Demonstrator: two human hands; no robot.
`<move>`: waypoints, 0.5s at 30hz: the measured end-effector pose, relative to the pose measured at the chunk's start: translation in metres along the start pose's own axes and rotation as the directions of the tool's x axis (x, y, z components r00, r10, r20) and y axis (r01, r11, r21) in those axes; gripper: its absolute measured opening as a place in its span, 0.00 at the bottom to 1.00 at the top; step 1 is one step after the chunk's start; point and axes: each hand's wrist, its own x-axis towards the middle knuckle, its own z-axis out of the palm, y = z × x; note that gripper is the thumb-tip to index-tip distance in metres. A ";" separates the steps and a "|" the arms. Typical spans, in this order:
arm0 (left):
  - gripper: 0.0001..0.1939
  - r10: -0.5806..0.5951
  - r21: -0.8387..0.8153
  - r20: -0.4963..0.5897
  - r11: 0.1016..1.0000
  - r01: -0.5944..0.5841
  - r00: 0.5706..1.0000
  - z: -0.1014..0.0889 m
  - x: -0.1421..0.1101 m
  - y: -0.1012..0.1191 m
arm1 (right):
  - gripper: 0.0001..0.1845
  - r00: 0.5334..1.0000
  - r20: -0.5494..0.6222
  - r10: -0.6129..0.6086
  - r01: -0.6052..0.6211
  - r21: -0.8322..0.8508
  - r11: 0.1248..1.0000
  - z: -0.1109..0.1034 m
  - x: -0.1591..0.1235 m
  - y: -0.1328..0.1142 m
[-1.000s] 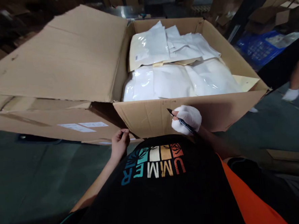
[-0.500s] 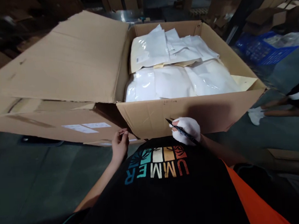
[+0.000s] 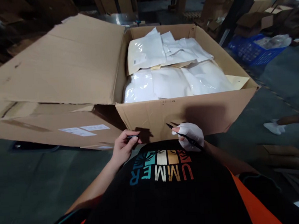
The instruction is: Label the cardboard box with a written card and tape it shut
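Bare left hand (image 3: 125,146) pinches a small black cap-like piece (image 3: 133,137) between thumb and fingers, while white-gloved right hand (image 3: 192,133) curls snugly round a black pen (image 3: 186,137), tip near the front wall of a cardboard carton (image 3: 149,113) holding white plastic-wrapped packets (image 3: 170,82), contact unclear.

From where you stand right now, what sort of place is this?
Probably a warehouse or packing area: a large open carton filled with shiny white packs, a blue crate, and other cardboard boxes beyond.
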 end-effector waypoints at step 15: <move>0.37 -0.089 -0.257 0.392 0.945 0.202 0.916 0.041 0.024 0.000 | 0.08 0.967 0.183 0.179 -0.187 0.028 0.982 0.021 -0.005 0.002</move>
